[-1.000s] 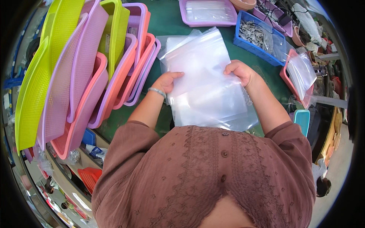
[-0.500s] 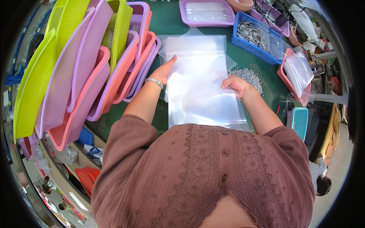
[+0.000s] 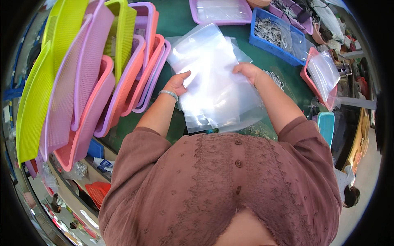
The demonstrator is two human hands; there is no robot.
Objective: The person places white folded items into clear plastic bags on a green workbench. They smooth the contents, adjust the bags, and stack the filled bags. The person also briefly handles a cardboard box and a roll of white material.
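Observation:
A loose stack of clear plastic bags (image 3: 213,88) lies between my hands, its sheets fanned at different angles and shining with glare. My left hand (image 3: 177,84), with a pale bangle on the wrist, grips the stack's left edge, thumb on top and the other fingers hidden beneath. At the upper right edge, my right hand (image 3: 247,72) is closed on the bags, thumb and fingers pinched together. Some bags stick out behind and to the right of the main stack. Partly covered by my right forearm, a pile of small silvery pieces (image 3: 276,78) sits on the green table (image 3: 174,22).
Nested purple, pink and lime plastic baskets (image 3: 88,78) lean at the left. Toward the back stand a purple tray (image 3: 219,20) with clear bags and a blue basket (image 3: 256,39) of metal parts. At right are a pink tray (image 3: 305,76) holding bags and a teal container (image 3: 326,127).
The bags have turned, their far end tilting left and their near end drawing back from my body. My right hand has moved away from me and slightly left; my left hand has shifted slightly nearer me.

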